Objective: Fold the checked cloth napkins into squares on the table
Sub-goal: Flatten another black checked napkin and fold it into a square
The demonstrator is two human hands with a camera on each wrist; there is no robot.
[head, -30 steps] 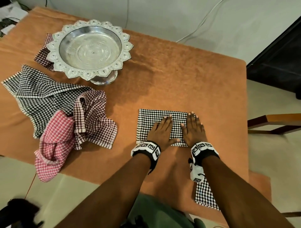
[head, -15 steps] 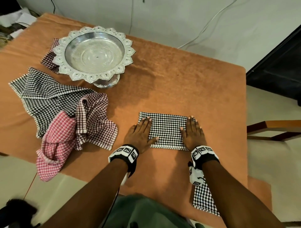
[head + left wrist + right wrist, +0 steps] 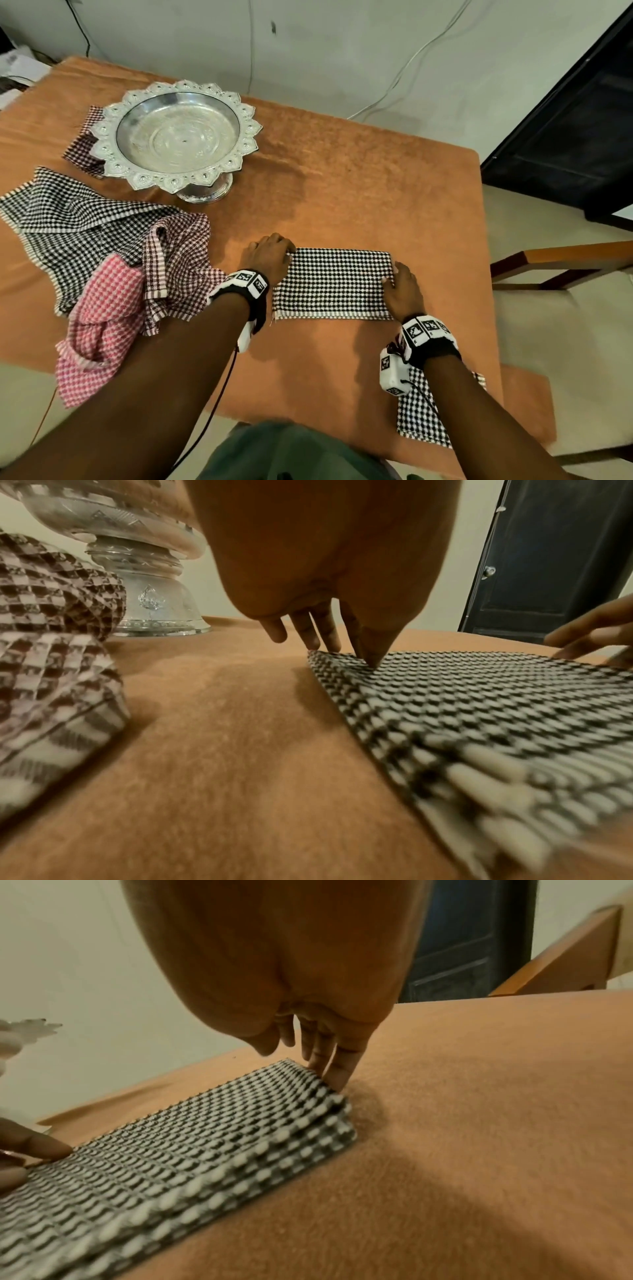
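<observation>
- Orange-brown velvety table covering (image 3: 342, 192), the widest surface; its near and left edges run out of the head view.
- Loose heap of checked cloths at left: a black-and-white spread napkin (image 3: 68, 212), a maroon-and-white crumpled napkin (image 3: 178, 260) and a pink-and-white bunched napkin (image 3: 99, 318) that droops over the near table edge. How they overlap is hard to sort out.
- Ornate silver pedestal tray with scalloped rim (image 3: 246, 137), far left; it covers most of a small maroon checked cloth (image 3: 82, 147), of which only one corner shows.
- Black-and-white checked napkin folded to a long rectangle (image 3: 334, 284), middle of the table, striped hem toward the person; the right wrist view shows stacked layers at its right end.
- Second black-and-white checked cloth (image 3: 421, 414) by the near right table edge, partly hidden under the right forearm.
- Left hand (image 3: 270, 257) at the rectangle's far-left corner; in the left wrist view the thumb and fingers (image 3: 329, 631) come together on that corner, pinching it.
- Right hand (image 3: 402, 291) at the right end; fingertips (image 3: 337, 1074) meet the cloth's edge, but whether they grip it or only press I cannot tell.
- Wrist bands carry black-and-white square marker patterns; no readable writing anywhere.
</observation>
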